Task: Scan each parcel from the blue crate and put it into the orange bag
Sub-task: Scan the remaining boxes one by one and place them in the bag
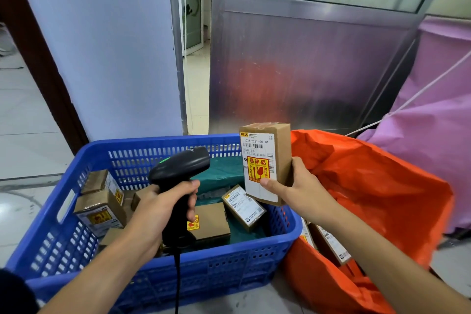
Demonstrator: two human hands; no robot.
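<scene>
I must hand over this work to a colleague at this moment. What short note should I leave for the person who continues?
Left hand grips the black scanner, green light on, above the blue crate.
Right hand holds the held parcel upright, label toward the camera, between the crate and the orange bag.
Done: at least two bagged parcels lie in the bag.
Left: I cannot tell whether the held parcel is scanned; scan it if not, then bag it. Several crate parcels wait.

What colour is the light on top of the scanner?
Green, on the scanner head; the head view shows it best.
</scene>
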